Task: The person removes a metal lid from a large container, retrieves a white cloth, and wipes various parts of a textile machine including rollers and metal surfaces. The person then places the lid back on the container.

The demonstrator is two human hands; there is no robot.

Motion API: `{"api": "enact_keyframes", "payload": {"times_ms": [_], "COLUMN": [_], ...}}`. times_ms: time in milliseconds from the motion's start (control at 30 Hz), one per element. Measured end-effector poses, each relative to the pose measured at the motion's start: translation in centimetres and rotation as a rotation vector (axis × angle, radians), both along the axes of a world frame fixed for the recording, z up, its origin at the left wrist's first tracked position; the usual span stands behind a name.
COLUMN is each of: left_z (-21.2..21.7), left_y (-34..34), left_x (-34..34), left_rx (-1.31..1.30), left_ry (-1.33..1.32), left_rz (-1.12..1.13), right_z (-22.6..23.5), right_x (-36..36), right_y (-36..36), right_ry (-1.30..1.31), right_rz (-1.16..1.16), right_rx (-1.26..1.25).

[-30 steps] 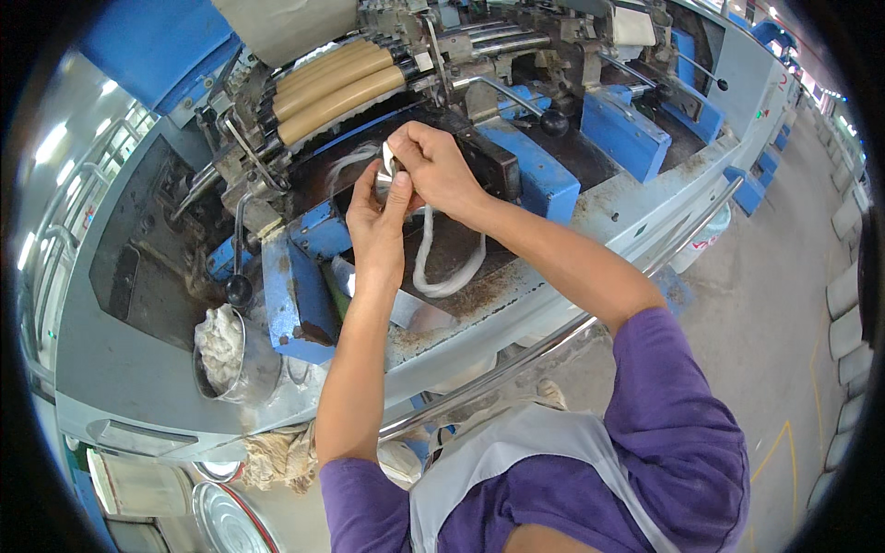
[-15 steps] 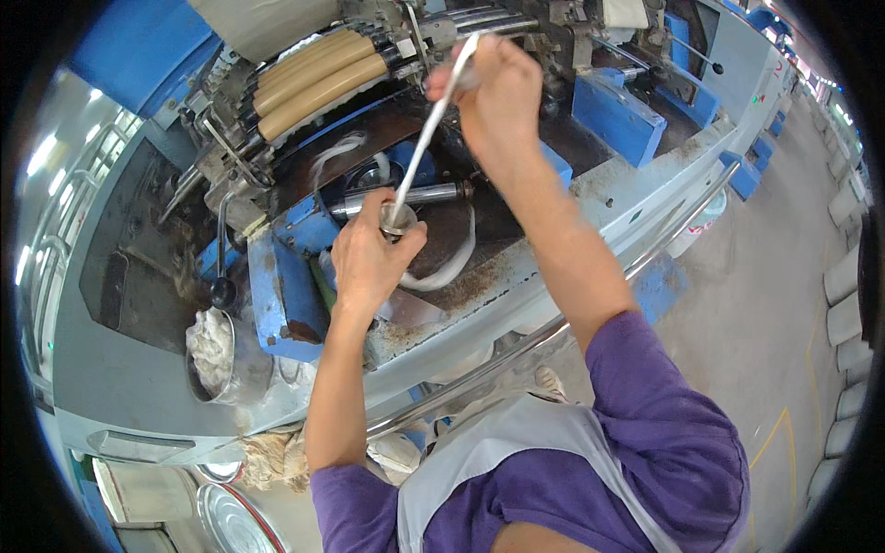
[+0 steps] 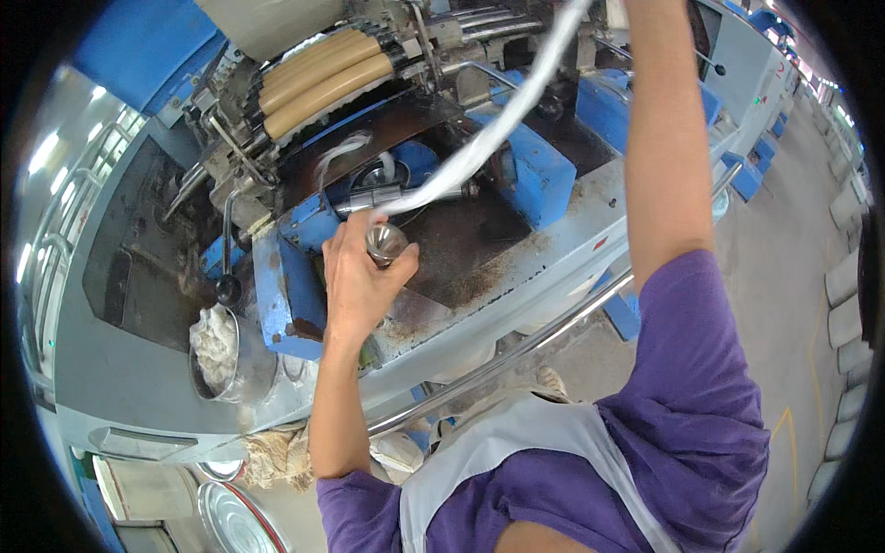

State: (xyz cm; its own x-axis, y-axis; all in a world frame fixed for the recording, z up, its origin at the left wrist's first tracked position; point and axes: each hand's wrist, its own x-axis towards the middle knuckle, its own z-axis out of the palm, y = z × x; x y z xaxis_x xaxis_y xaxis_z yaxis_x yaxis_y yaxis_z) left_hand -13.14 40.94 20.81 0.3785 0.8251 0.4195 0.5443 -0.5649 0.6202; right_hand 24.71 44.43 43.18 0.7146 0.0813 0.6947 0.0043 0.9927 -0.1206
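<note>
My left hand [image 3: 353, 276] grips a small shiny metal funnel [image 3: 385, 243], its round mouth facing up between thumb and fingers. A white fibre sliver [image 3: 505, 124] slants from just behind the funnel and fingertips up to the top edge. Whether its lower end touches my fingers I cannot tell. My right forearm [image 3: 668, 166] reaches up to the top edge, and the hand itself is out of the picture. Behind the funnel lies a metal roller [image 3: 452, 192] over a recess in the machine.
Tan rollers [image 3: 332, 88] stand at the back left. Blue blocks [image 3: 539, 175] flank the recess. A lever with a black knob [image 3: 228, 290] and a metal pot of white fibre [image 3: 214, 346] are at the left. A rail [image 3: 516, 355] runs along the front; a grey floor [image 3: 737, 359] lies right.
My right hand has moved up and right out of view, with the sliver stretching after it. The sliver no longer stands in the funnel's mouth, and the loop beside the roller is gone.
</note>
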Motion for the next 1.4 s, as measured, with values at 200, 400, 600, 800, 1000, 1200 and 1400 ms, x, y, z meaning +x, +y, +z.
{"api": "enact_keyframes", "payload": {"times_ms": [200, 400, 600, 800, 1000, 1200, 1400], "left_z": [-2.0, -1.4, -0.7, -0.7, -0.7, -1.3, -1.6], "left_y": [1.1, 1.9, 2.6, 3.5, 5.0, 10.5, 10.1], "left_x": [-1.5, -1.9, -2.1, 0.2, 0.7, 6.8, 6.1], "left_rx": [0.148, 0.008, -0.09, -0.284, 0.218, 0.059, 0.026], "left_ry": [-0.199, -0.623, -0.735, -0.763, 0.307, 0.641, 0.13], "left_rz": [0.039, -0.149, -0.161, -0.185, 0.078, 0.276, 0.064], "right_z": [-1.8, -15.0, -17.2, -17.4, -15.8, -14.2, -15.0], "right_x": [-4.8, -17.6, -18.5, -19.6, -15.8, -16.4, -18.7], "right_y": [-2.7, 0.5, 0.2, -0.4, 1.3, 4.3, 7.7], "right_ry": [-0.439, -1.259, -1.781, -1.784, -1.606, -1.563, -1.461], "right_rz": [0.029, 0.104, -0.358, -0.211, -0.642, -0.644, -0.656], "right_rx": [-0.015, -0.868, -0.665, -0.45, -0.66, -0.961, -1.017]}}
